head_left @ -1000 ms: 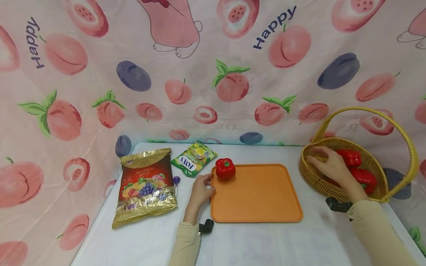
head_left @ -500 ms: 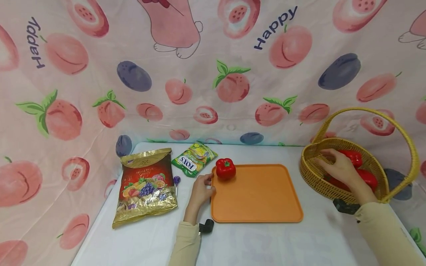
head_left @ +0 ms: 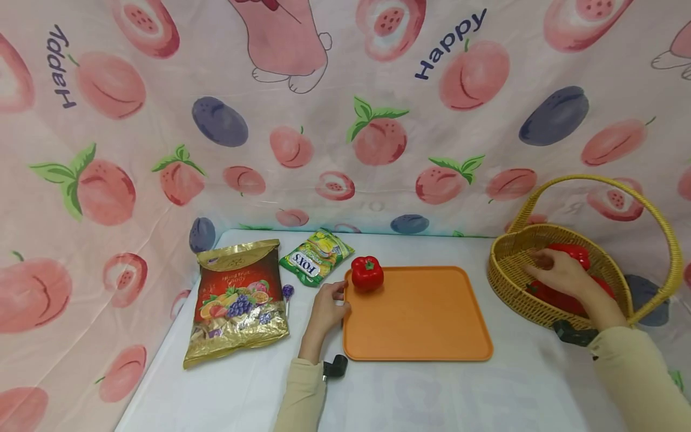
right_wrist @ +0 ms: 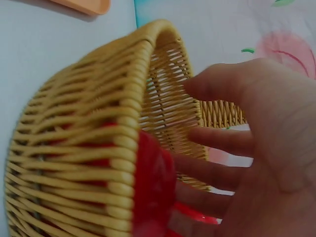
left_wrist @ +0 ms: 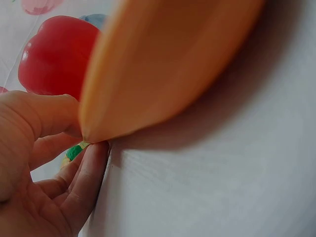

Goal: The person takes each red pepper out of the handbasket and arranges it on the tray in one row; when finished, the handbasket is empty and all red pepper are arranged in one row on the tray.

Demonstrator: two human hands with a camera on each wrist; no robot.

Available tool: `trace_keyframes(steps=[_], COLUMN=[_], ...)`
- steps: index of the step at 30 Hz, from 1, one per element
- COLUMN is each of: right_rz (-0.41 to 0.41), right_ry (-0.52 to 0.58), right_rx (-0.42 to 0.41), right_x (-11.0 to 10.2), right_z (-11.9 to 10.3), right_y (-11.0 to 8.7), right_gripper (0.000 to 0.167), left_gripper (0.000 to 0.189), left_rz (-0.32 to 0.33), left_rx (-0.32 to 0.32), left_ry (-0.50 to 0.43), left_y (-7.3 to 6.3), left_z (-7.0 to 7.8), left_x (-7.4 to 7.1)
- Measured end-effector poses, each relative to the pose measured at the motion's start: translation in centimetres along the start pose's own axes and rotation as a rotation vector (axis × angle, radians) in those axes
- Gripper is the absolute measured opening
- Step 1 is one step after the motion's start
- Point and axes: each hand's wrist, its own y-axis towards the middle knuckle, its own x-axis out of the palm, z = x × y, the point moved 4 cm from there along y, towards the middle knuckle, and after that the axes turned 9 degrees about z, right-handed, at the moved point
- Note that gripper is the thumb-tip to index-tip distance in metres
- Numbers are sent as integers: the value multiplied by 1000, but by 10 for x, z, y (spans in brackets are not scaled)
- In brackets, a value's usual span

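Note:
My left hand (head_left: 326, 309) holds the left rim of an orange tray (head_left: 421, 318), thumb and fingertips against it. A red bell pepper (head_left: 367, 273) stands in the tray's back left corner, stem up. On the right, my right hand (head_left: 558, 275) hovers inside the opening of a wicker basket (head_left: 502, 288), with red bell peppers (head_left: 557, 298) beneath and beside it. The right wrist view shows its fingers (right_wrist: 212, 173) loosely spread, nothing between them, overlapping a red pepper (right_wrist: 153, 182) behind the basket wall. The hand partly hides the peppers in the head view.
A large red and gold candy bag (head_left: 237, 300) lies at the left. Behind the left hand are a green and yellow Fox's sweet packet (head_left: 315, 257) and a purple lollipop (head_left: 288, 292). The basket's tall handle (head_left: 655, 210) arches over its right side.
My right hand has shifted right and slightly toward me within the basket, moving over the peppers. My left hand, the tray and its pepper have stayed in place.

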Motion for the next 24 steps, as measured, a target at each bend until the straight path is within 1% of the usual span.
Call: trace_keyframes(steps=[3,6,10,13,17,19,24], right_rz=[-49,-103,-169,-217,-281,-304,-343], right_ry=[-18,-47,-71,-70,-64,-59,-72], right_rx=[-28,-41,-32,-17,-4,-10,-21], right_x=[-2,-5,-7,-7,-7,-7,-8], right_z=[0,2,4,4,4,4,5], right_y=[3,6,6,4,2,1,-1], right_gripper=[60,57,56,58,61,62,65], left_gripper=[50,51,51,52,52,52,52], left_rz=[2,-1,-8,-6,-4,-3,0], left_rx=[5,-3,-4,4,-16,-17,6], left_ry=[2,3,-1,-5,-2,-1,2], left_y=[1,2,2,1,0,0,0], left_z=[0,0,1,1,0,-1,0], left_x=[0,0,1,1,2,2,0])
